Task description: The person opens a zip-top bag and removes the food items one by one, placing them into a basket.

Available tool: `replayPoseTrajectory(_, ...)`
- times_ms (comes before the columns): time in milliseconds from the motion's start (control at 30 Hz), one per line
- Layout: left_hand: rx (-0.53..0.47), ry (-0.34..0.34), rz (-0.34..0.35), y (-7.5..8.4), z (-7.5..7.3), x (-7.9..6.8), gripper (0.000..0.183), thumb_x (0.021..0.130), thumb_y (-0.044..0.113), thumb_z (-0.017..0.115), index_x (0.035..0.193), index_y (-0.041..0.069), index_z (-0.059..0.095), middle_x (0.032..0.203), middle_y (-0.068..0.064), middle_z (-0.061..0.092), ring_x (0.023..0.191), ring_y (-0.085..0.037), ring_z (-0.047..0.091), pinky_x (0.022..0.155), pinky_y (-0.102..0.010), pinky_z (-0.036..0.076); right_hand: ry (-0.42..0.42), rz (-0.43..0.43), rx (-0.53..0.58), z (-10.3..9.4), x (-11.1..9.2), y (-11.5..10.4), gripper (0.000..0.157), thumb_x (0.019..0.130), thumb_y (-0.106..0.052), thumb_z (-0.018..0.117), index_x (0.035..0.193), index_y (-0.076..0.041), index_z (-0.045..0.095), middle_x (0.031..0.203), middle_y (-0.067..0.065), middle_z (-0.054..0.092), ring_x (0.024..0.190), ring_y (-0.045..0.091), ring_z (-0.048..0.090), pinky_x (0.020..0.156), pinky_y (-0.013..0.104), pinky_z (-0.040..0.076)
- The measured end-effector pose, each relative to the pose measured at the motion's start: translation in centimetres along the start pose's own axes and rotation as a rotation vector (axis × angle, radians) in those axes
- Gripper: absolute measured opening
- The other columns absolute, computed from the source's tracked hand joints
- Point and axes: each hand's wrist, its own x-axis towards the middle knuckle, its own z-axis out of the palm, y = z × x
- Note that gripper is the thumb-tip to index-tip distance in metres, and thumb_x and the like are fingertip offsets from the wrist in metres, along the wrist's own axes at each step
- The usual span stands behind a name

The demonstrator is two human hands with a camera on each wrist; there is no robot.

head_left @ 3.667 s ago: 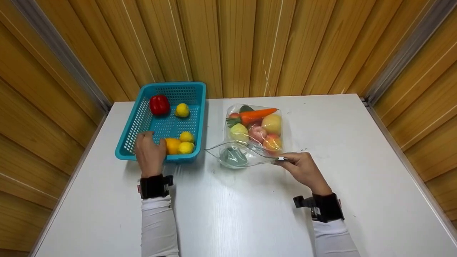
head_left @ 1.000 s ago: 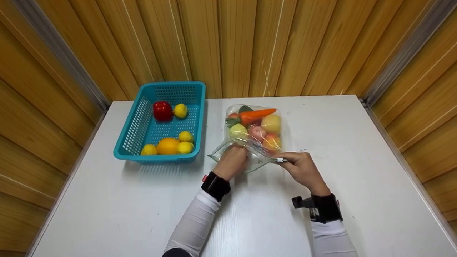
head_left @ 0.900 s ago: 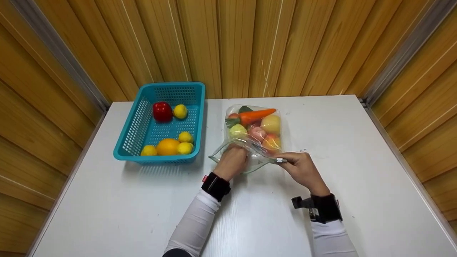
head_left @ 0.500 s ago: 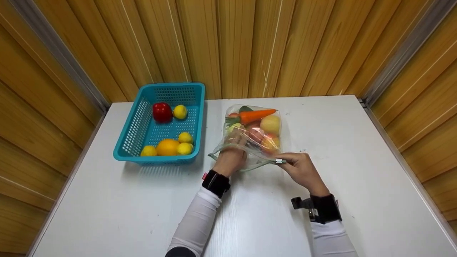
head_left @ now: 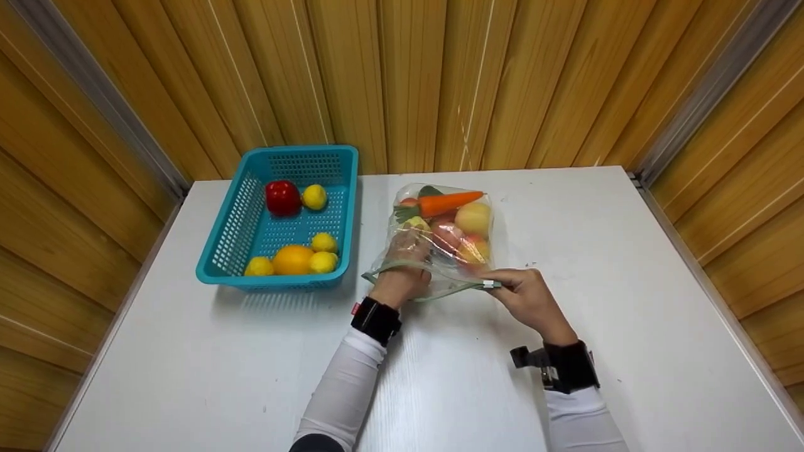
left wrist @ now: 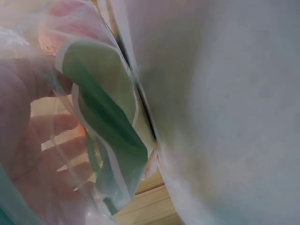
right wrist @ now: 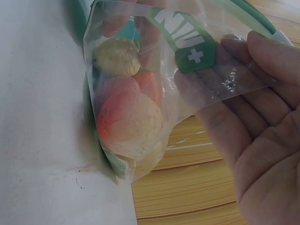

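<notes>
A clear zip bag lies on the white table, its mouth toward me. Through the plastic show a carrot, a round yellow fruit, a pale green one and several reddish ones. My left hand is inside the bag, fingers stretched forward at the pale green fruit. The left wrist view shows these fingers spread behind the bag's green print. At the right corner of the mouth, by the white slider, my right hand pinches the bag's edge between thumb and fingers.
Left of the bag stands a blue-green basket. It holds a red bell pepper, an orange and several lemons, one being the lemon beside the pepper. A wooden wall rises behind the table.
My left hand has gone from the basket into the bag, then deeper, its fingers straightening. The bag's mouth has flattened over it. My right hand keeps its pinch. The red pepper sits nearer the lemon.
</notes>
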Motion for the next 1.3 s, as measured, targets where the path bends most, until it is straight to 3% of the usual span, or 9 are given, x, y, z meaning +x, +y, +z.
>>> replayPoseTrajectory(133, 0.05, 0.036, 0.011, 0.0, 0.0, 0.0, 0.065, 0.088, 0.014, 0.067, 0.15, 0.004, 0.05, 0.15, -0.02, 0.051, 0.143, -0.039, 0.043, 0.123, -0.044, 0.029, -0.007, 0.008, -0.007, 0.0, 0.0, 0.0, 0.017, 0.086, 0.011, 0.075, 0.102, 0.006, 0.079, 0.102, 0.022, 0.076, 0.085, -0.001, 0.063, 0.069, 0.01, 0.049)
replayPoseTrajectory(367, 0.145, 0.099, 0.066, -0.1, 0.2, 0.0, 0.048, 0.093, 0.017, 0.065, 0.138, 0.0, 0.058, 0.135, -0.021, 0.059, 0.132, -0.039, 0.051, 0.119, -0.045, 0.035, -0.005, 0.017, -0.013, -0.1, -0.1, -0.1, 0.016, 0.086, 0.01, 0.075, 0.1, 0.006, 0.079, 0.101, 0.022, 0.076, 0.085, 0.0, 0.064, 0.069, 0.01, 0.049)
replayPoseTrajectory(533, 0.22, 0.019, 0.022, 0.1, 0.0, 0.4, 0.061, 0.094, 0.016, 0.063, 0.149, -0.002, 0.048, 0.136, -0.023, 0.057, 0.134, -0.04, 0.049, 0.12, -0.045, 0.033, -0.011, 0.034, -0.007, -0.1, 0.0, -0.1, 0.016, 0.086, 0.009, 0.075, 0.101, 0.006, 0.079, 0.104, 0.022, 0.076, 0.088, -0.001, 0.065, 0.07, 0.011, 0.05)
replayPoseTrajectory(767, 0.241, -0.174, -0.094, 0.4, -1.1, 1.1, 0.064, 0.092, 0.014, 0.065, 0.152, 0.002, 0.047, 0.147, -0.024, 0.053, 0.141, -0.04, 0.043, 0.123, -0.047, 0.028, -0.016, 0.03, -0.003, 0.0, 0.0, -0.2, 0.017, 0.086, 0.011, 0.074, 0.102, 0.007, 0.079, 0.103, 0.023, 0.076, 0.088, -0.001, 0.065, 0.07, 0.011, 0.05)
replayPoseTrajectory(1033, 0.14, -0.179, -0.156, 0.1, -1.3, 1.6, 0.069, 0.09, 0.004, 0.066, 0.155, 0.003, 0.042, 0.165, -0.021, 0.031, 0.154, -0.035, 0.026, 0.126, -0.047, 0.021, -0.012, -0.001, 0.011, 0.1, 0.1, -0.1, 0.017, 0.085, 0.012, 0.074, 0.101, 0.008, 0.078, 0.101, 0.022, 0.076, 0.086, 0.0, 0.066, 0.07, 0.01, 0.051)
replayPoseTrajectory(1200, 0.228, -0.297, -0.125, -0.1, -1.4, 1.6, 0.059, 0.094, 0.01, 0.06, 0.152, 0.003, 0.049, 0.163, -0.017, 0.038, 0.157, -0.031, 0.02, 0.129, -0.043, 0.01, -0.02, 0.001, 0.013, 0.1, 0.0, -0.1, 0.017, 0.085, 0.012, 0.074, 0.102, 0.008, 0.078, 0.1, 0.022, 0.077, 0.088, -0.001, 0.066, 0.072, 0.011, 0.052)
replayPoseTrajectory(1300, 0.276, -0.313, -0.071, -0.2, -1.4, 1.6, 0.058, 0.095, 0.013, 0.058, 0.151, 0.003, 0.05, 0.161, -0.016, 0.041, 0.156, -0.03, 0.022, 0.129, -0.042, 0.009, -0.02, 0.01, 0.01, 0.1, 0.0, -0.1, 0.017, 0.085, 0.011, 0.074, 0.102, 0.008, 0.078, 0.099, 0.021, 0.077, 0.088, -0.002, 0.066, 0.071, 0.011, 0.052)
